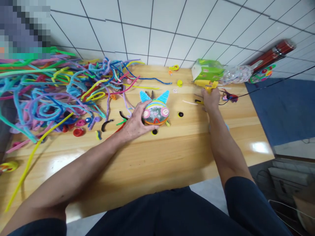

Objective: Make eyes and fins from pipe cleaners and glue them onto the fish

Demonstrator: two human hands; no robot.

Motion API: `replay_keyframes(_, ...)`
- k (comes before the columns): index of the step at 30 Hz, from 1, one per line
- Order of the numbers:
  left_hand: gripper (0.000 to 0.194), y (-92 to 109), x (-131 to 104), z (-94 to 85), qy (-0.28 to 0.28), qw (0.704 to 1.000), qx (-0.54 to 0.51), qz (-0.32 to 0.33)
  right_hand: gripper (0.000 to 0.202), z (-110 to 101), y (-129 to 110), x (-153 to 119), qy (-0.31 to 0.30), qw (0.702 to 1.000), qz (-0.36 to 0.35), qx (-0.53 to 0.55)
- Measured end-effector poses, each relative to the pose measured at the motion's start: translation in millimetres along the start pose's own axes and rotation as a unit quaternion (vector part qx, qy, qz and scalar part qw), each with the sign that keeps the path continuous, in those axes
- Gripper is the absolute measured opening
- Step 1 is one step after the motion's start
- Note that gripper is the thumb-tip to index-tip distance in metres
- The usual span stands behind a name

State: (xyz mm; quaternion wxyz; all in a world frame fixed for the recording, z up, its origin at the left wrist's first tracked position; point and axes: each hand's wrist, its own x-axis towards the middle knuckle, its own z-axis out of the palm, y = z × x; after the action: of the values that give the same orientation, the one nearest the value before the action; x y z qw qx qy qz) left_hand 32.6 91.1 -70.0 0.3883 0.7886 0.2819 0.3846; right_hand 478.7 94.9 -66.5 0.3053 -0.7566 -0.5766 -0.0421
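My left hand (135, 123) grips the left side of a round craft face (155, 114) with blue ears, pink round eyes and striped pipe cleaner bands on top. Its thumb lies along the lower edge and the fingers reach over the upper left. Farther right, my right hand (212, 98) is closed around the handle of a yellow glue gun (206, 84), whose nozzle points left. A small black disc (180, 114) rests to the right of the craft face, and another black disc (154, 131) lies just below it.
A big tangle of coloured pipe cleaners (56, 88) covers the left of the wooden table (137, 164). Along the tiled wall stand a green box (209, 69), a clear bag of small pieces (236, 74) and a dark red cylinder (273, 54). A black cord (278, 81) runs off right.
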Motion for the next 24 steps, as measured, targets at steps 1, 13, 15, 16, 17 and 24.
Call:
replay_keyframes(1, 0.108, 0, 0, -0.3, -0.002, 1.0, 0.0, 0.0, 0.015, 4, -1, 0, 0.02, 0.999, 0.048, -0.009)
replay_keyframes(13, 0.111, 12, 3, -3.6, -0.024, 0.999, 0.0, -0.036, 0.026, -46, -57, -67, 0.068, 0.997, -0.021, -0.015)
replay_keyframes(15, 0.112, 11, 4, -2.8, -0.018, 0.999, -0.006, -0.026, 0.027, -56, -82, -91, 0.006, 0.998, -0.055, -0.005)
replay_keyframes(16, 0.112, 10, 4, -2.3, -0.015, 1.0, -0.009, -0.023, 0.025, -57, -93, -101, -0.027, 0.997, -0.067, -0.003)
replay_keyframes(17, 0.111, 10, 4, -1.9, -0.013, 1.0, -0.01, -0.021, 0.023, -57, -102, -109, -0.057, 0.995, -0.079, 0.0)
replay_keyframes(24, 0.107, 13, 4, -2.2, -0.015, 0.999, -0.016, -0.023, 0.034, -35, -118, -123, -0.159, 0.982, -0.097, -0.027)
